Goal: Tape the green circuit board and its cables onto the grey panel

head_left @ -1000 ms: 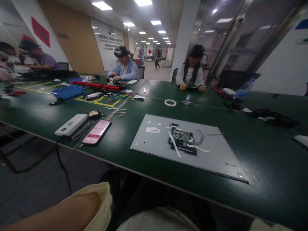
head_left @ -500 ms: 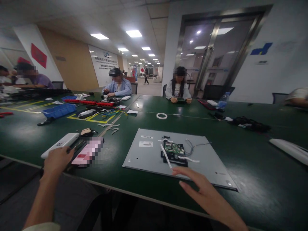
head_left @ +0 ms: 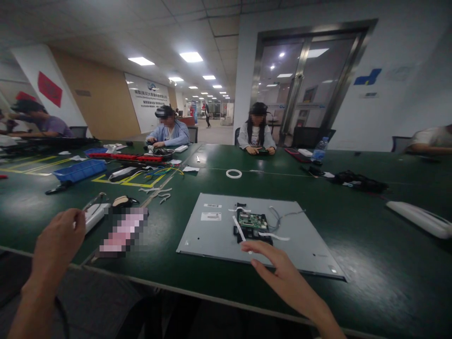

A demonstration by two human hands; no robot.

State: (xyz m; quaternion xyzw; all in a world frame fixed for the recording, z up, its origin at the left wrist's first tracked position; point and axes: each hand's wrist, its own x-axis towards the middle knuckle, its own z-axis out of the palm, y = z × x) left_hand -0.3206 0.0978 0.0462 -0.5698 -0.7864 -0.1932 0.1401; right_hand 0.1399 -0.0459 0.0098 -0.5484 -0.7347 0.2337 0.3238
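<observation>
My left hand [head_left: 60,235] is raised at the left, its fingers closed on a thin tool [head_left: 94,201] whose kind I cannot make out. It is over the near end of a white oblong case [head_left: 97,217]. A pink phone-like slab [head_left: 123,230], partly blurred, lies to its right. My right hand [head_left: 278,268] is open, thumb and index finger apart. Its index fingertip is at the lower end of a white tape strip [head_left: 238,228]. That strip lies across a green circuit board [head_left: 253,219] on a grey metal panel [head_left: 208,240]; another white strip [head_left: 274,236] lies beside the board.
A white tape roll [head_left: 233,174] lies behind the panel. A beige and black mouse-like object [head_left: 123,201], loose white strips [head_left: 164,197] and a blue bin [head_left: 80,170] are on the left. Two people sit across the table. A white oblong object [head_left: 420,219] rests at the right.
My left hand has lifted away from between the white case and the pink slab and moved left, bringing the thin tool up. My right hand stays at the strip. The view has shifted slightly.
</observation>
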